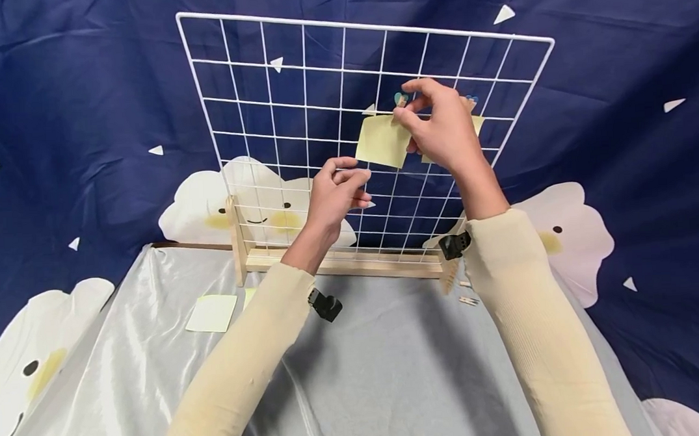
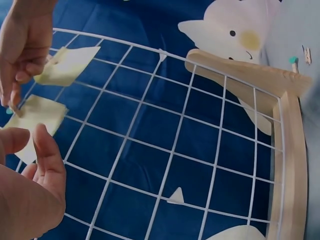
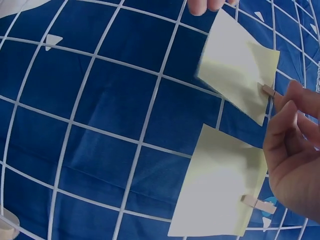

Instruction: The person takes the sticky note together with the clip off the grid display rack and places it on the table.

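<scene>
Nearest us, a pale sticky note (image 1: 212,313) lies on the grey cloth (image 1: 379,360), and here's the left hand (image 1: 337,196), fingers loosely bent, holding nothing, just beside the lower corner of a yellow note (image 1: 382,142). That note is up against the white wire grid (image 1: 344,26), right hand (image 1: 445,123) at its clip (image 1: 401,99), though whether it's pinching I can't tell! Alongside, a second note (image 3: 220,185) hangs by its own peg (image 3: 258,204); behind everything, a dark blue curtain (image 1: 85,73).
</scene>
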The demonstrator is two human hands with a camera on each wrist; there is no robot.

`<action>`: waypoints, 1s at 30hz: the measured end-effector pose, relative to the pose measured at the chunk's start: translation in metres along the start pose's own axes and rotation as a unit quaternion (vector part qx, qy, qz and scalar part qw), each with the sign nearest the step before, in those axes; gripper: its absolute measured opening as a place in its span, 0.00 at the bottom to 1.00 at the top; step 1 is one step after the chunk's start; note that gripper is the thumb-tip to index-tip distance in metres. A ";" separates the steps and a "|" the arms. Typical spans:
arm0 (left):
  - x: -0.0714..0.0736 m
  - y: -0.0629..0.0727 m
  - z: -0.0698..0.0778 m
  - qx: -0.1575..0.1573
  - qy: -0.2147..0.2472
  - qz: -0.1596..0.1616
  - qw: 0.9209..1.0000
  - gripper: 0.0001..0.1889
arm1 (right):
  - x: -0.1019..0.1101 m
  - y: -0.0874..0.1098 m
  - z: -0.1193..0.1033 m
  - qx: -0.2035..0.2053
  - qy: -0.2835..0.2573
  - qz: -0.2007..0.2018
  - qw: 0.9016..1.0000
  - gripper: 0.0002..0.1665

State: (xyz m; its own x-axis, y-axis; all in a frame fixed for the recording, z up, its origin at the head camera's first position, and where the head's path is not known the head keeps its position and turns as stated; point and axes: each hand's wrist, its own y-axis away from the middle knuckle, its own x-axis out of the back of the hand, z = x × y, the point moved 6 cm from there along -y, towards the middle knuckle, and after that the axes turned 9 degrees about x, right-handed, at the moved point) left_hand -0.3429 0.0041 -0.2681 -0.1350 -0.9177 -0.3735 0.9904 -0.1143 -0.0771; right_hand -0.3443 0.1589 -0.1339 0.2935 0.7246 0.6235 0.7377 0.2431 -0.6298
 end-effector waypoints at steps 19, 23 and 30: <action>-0.013 -0.010 0.011 -0.013 0.041 0.009 0.999 0.05 | 0.002 -0.008 0.001 -0.026 0.065 -0.025 0.997 0.17; -0.014 -0.011 0.012 -0.010 0.039 0.011 0.999 0.04 | 0.001 -0.008 0.001 -0.025 0.059 -0.021 0.998 0.14; -0.017 -0.011 0.013 -0.004 0.036 0.007 0.999 0.04 | 0.002 -0.009 -0.001 -0.011 0.071 -0.005 0.997 0.10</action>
State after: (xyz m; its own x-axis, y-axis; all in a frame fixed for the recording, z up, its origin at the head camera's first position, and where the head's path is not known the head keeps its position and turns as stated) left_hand -0.3515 0.0160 -0.2484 -0.1239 -0.8896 -0.4397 0.9919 -0.0989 -0.0793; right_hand -0.3496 0.1572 -0.1261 0.3673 0.6230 0.6906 0.7546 0.2344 -0.6128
